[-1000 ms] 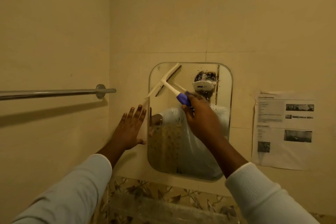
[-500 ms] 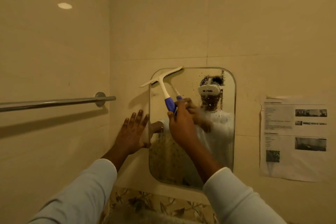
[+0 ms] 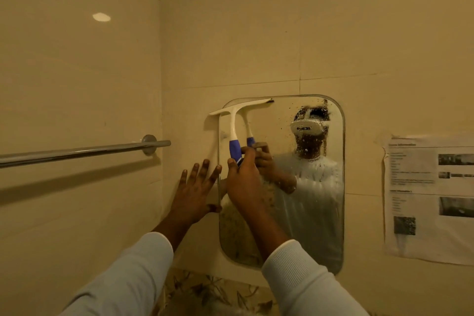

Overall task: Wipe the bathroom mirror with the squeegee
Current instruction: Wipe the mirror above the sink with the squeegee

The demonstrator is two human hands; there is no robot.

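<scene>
Above the right hand (image 3: 243, 182), the squeegee (image 3: 234, 141) stands with its blade up at the top edge of the mirror (image 3: 279, 126). The blade's far end overhangs the mirror's left side onto the wall (image 3: 189, 120). The right hand's fingers are curled round the blue grip at the bottom of the handle, so the tool rises straight up from the knuckles.

Just to that hand's left, the left hand (image 3: 195, 192) lies flat with fingers spread on the wall beside the mirror's left edge. It holds nothing and seems to be steadying the person.

By the look of it, the step in hand is setting the blade at the upper left corner for a stroke. The next move likely calls for pressing the rubber evenly against the glass and drawing it down toward the wrist, with the blade kept level. Droplets (image 3: 295, 110) to the upper right of the right hand, and haze below it, suggest most of the glass is yet to be wiped.
</scene>
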